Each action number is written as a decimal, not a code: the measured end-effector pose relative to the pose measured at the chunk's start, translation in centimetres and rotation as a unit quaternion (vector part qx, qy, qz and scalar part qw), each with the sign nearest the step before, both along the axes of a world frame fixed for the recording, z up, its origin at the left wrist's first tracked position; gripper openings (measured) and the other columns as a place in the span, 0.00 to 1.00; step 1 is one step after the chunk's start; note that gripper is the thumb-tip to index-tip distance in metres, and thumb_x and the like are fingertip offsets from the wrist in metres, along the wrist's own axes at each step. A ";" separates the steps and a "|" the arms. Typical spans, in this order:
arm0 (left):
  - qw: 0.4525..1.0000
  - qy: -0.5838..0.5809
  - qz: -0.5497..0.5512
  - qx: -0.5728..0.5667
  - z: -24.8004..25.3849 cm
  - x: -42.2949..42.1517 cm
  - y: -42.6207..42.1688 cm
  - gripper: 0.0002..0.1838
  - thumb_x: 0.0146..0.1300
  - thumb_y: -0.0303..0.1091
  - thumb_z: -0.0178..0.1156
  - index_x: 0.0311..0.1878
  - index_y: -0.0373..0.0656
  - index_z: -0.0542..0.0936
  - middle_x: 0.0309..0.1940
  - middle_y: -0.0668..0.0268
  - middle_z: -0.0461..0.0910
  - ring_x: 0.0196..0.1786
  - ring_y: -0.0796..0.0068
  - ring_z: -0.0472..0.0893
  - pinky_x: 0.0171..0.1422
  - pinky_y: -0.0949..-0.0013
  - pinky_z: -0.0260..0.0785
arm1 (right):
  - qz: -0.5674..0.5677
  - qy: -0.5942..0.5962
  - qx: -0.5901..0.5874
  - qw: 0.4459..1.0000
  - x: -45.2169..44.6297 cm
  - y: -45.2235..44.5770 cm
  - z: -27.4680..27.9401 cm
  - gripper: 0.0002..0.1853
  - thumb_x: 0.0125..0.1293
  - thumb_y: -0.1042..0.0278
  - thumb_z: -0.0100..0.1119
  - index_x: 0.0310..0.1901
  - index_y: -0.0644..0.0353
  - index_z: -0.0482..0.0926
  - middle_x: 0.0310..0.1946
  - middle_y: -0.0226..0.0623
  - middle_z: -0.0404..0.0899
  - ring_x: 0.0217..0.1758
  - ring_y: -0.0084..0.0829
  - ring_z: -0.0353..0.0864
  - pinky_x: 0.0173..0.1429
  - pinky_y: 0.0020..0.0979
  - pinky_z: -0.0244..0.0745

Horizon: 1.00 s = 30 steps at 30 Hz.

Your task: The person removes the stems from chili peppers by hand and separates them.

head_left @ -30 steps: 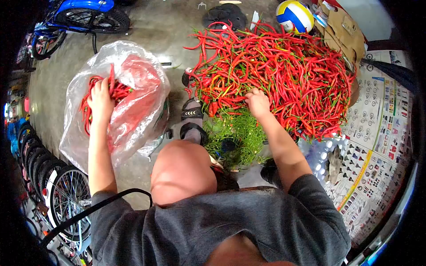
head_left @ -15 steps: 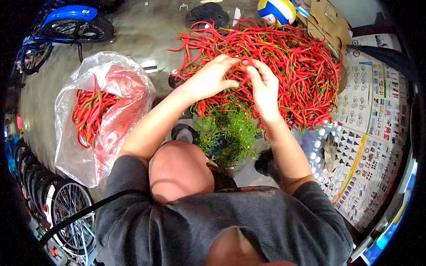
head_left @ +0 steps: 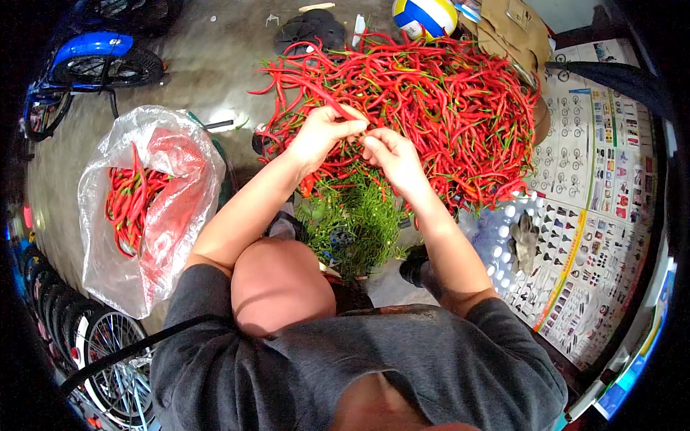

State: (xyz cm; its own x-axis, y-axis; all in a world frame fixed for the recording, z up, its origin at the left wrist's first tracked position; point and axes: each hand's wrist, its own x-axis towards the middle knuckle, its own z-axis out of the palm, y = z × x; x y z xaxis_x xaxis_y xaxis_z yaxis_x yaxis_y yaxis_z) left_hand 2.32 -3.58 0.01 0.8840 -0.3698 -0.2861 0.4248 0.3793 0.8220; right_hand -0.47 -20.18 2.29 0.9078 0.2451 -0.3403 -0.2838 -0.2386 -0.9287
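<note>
Over the near left part of the red chili heap [head_left: 445,122]: both bare hands met, nearly touching, working on one piece.
Left hand [head_left: 322,135]: fingers closed in a thumb pinch near one end of a long chili [head_left: 338,105]; its other end stuck out above the heap's left side.
Right hand [head_left: 394,156]: fingers drawn together, no real gap; looked pinched at the long chili's near end, but the stem was too small to make out.
Long chili: held above the heap's near left part, not lying in it.
Green pile [head_left: 352,223]: thin green bits, just beside the heap on its near side, between heap and person.
Plastic bag [head_left: 100,266]: clear, mouth open, left of the heap and apart from it; bagged chilies [head_left: 133,194] inside, no hand on it.
Ball [head_left: 425,16]: just beyond the heap's far edge.
Printed sheet [head_left: 596,287]: right of the heap.
Chili step: judged to be two-handed work at the stem end; whether the stem was off, could not tell.
Stem move: judged to call for a steady left pinch and a short pull or twist from the right, without crushing the pod or dropping it onto the heap.
</note>
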 end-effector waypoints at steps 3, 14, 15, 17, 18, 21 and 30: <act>0.999 0.010 -0.024 0.039 -0.2 0.1 -0.1 0.06 0.57 0.30 0.61 0.36 0.39 0.78 0.26 0.70 0.76 0.27 0.82 0.71 0.35 0.77 0.64 | -0.001 0.021 -0.011 1.000 0.0 -0.3 -0.7 0.08 0.63 0.68 0.52 0.38 0.63 0.77 0.25 0.28 0.76 0.27 0.17 0.71 0.32 0.21 0.67; 0.967 0.206 -0.077 -0.125 -1.6 -0.4 2.0 0.07 0.62 0.34 0.55 0.34 0.42 0.76 0.27 0.67 0.79 0.24 0.79 0.77 0.28 0.80 0.69 | 0.210 -0.360 -0.077 0.906 -0.7 1.1 0.4 0.08 0.52 0.78 0.56 0.34 0.57 0.79 0.30 0.36 0.77 0.33 0.38 0.76 0.40 0.34 0.70; 0.961 0.235 -0.082 -0.121 -1.9 -0.5 2.1 0.07 0.62 0.35 0.54 0.33 0.42 0.76 0.27 0.66 0.79 0.25 0.79 0.77 0.29 0.80 0.69 | 0.259 -0.360 -0.070 0.894 -0.9 1.3 0.8 0.09 0.51 0.79 0.56 0.35 0.56 0.79 0.31 0.36 0.77 0.34 0.39 0.75 0.40 0.35 0.70; 0.953 0.265 -0.057 -0.134 -2.1 -0.5 2.6 0.04 0.61 0.30 0.52 0.35 0.42 0.75 0.25 0.66 0.78 0.26 0.77 0.76 0.32 0.76 0.69 | 0.316 -0.339 -0.107 0.880 -0.4 0.8 0.7 0.10 0.52 0.77 0.56 0.37 0.54 0.79 0.33 0.35 0.78 0.36 0.38 0.76 0.40 0.35 0.70; 0.968 0.226 -0.032 -0.102 -2.7 -0.5 3.1 0.03 0.59 0.29 0.51 0.34 0.43 0.74 0.25 0.66 0.77 0.27 0.76 0.75 0.32 0.76 0.67 | 0.324 -0.386 -0.144 0.851 0.8 -0.2 -0.8 0.09 0.52 0.74 0.56 0.37 0.55 0.79 0.33 0.36 0.78 0.37 0.39 0.76 0.42 0.36 0.70; 0.980 0.190 0.040 -0.033 -2.2 -0.5 3.0 0.03 0.54 0.24 0.48 0.30 0.45 0.70 0.23 0.67 0.74 0.24 0.74 0.71 0.30 0.75 0.61 | 0.013 -0.244 -0.334 0.910 4.0 -2.3 -5.6 0.12 0.56 0.65 0.58 0.41 0.60 0.78 0.33 0.43 0.79 0.37 0.42 0.77 0.44 0.38 0.72; 0.970 0.239 -0.025 -0.027 -3.9 -1.6 2.6 0.03 0.60 0.33 0.52 0.35 0.46 0.72 0.14 0.77 0.60 0.16 0.83 0.58 0.23 0.77 0.52 | -0.045 -0.167 -0.296 0.939 5.8 -2.3 -9.2 0.10 0.54 0.66 0.59 0.30 0.66 0.77 0.28 0.47 0.78 0.34 0.46 0.78 0.40 0.39 0.71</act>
